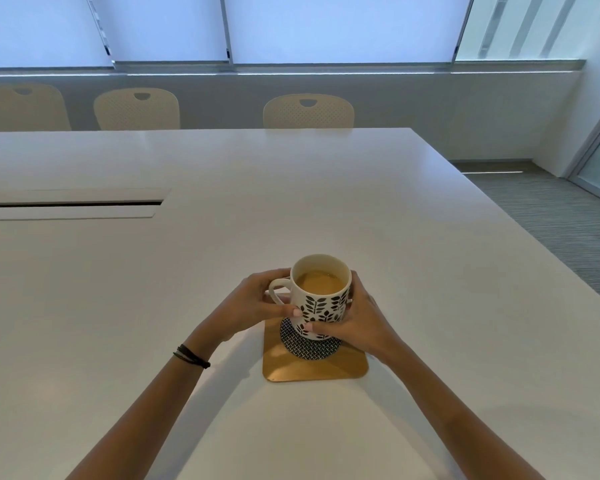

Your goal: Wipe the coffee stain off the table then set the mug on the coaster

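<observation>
I see left grip (257,303) and right grip (357,317) both clamped round the mug (323,306), on or just over the patterned coaster (312,346), gold mat (316,368) underneath, white surface (326,202).

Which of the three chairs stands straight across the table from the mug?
The rightmost chair, alone behind the far edge of the table, in line with the mug; the middle chair and left chair stand farther left.
</observation>
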